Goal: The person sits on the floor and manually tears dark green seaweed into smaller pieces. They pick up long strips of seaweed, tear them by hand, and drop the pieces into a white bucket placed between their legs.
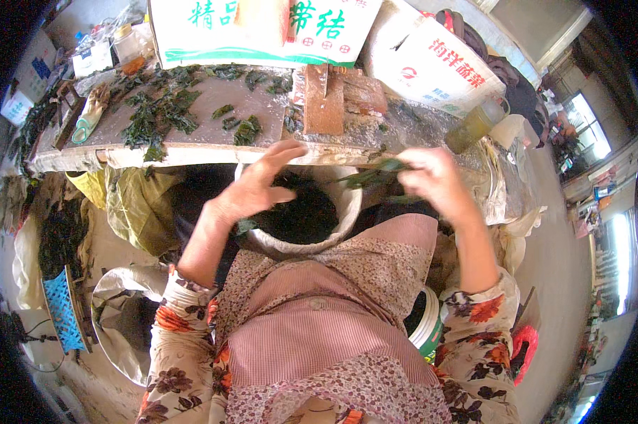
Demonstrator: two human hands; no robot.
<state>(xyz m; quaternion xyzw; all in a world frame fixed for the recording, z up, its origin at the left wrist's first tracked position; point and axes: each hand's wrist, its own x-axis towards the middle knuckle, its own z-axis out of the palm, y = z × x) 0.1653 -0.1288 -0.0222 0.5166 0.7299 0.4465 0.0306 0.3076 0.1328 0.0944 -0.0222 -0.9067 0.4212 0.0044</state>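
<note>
My right hand [436,177], blurred by motion, grips a dark green strip of seaweed [374,174] that trails leftward from its fingertips. Fingers apart and apparently with nothing in them, my left hand [255,185] hovers over the left side of a white-rimmed container [350,209] below the table edge. Dark seaweed [303,220] fills the inside of that container, which stands just before my lap. On the tabletop [213,100] beyond lie a heap of seaweed pieces [160,114] and a small loose clump [247,130].
A knife [327,82] rests at a brown wooden block [323,116]. Printed cartons [266,50] line the table's back. At the right edge leans a jar of yellowish liquid [475,124]. A glove [90,111] lies left. Sacks [139,206] and a blue woven stool [64,310] stand below.
</note>
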